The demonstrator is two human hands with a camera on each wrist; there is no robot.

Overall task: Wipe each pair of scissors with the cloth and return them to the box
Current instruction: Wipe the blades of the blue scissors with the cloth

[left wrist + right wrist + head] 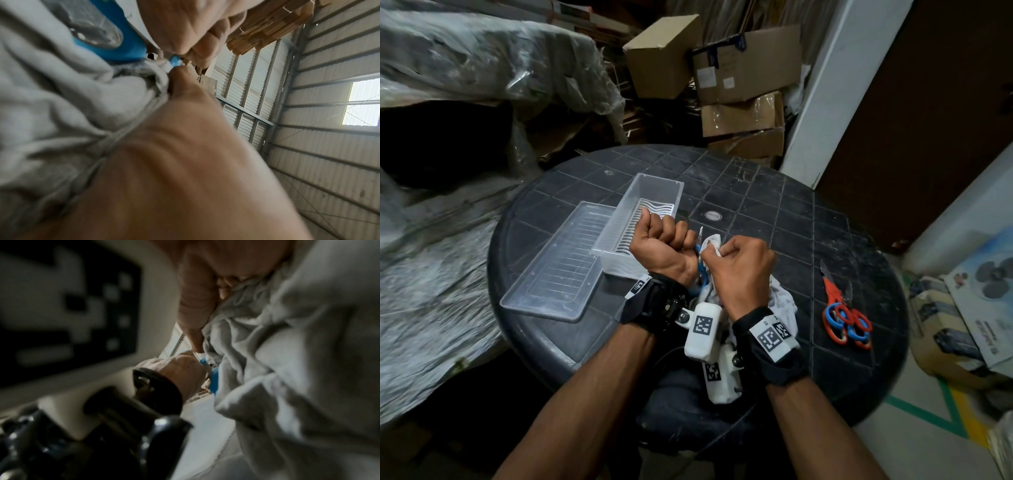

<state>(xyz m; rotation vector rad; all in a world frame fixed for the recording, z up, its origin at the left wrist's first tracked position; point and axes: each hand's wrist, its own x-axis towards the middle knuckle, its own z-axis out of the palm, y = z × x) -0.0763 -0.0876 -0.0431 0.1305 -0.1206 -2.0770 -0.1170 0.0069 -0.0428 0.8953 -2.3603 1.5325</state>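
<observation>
Gripping a pair of blue-handled scissors (700, 253) in a curled fist, the left hand (661, 246) sits at the centre of the head view, just in front of the clear plastic box (650, 192). The blade tip pokes up between the two hands. The right hand (739, 270) pinches a white cloth (714, 241) around the blade, its fingers bunched on the fabric, and the rest of the cloth hangs down below the wrist onto the dark round bench (774, 212). The box stands open in the middle of the frame, with its clear lid (554, 270) lying flat beside it toward the left. At the right of the frame, well apart from the hands, the red-handled scissors (842, 311) lie on the bench. Cardboard cartons (743, 68) are stacked at the top centre.
</observation>
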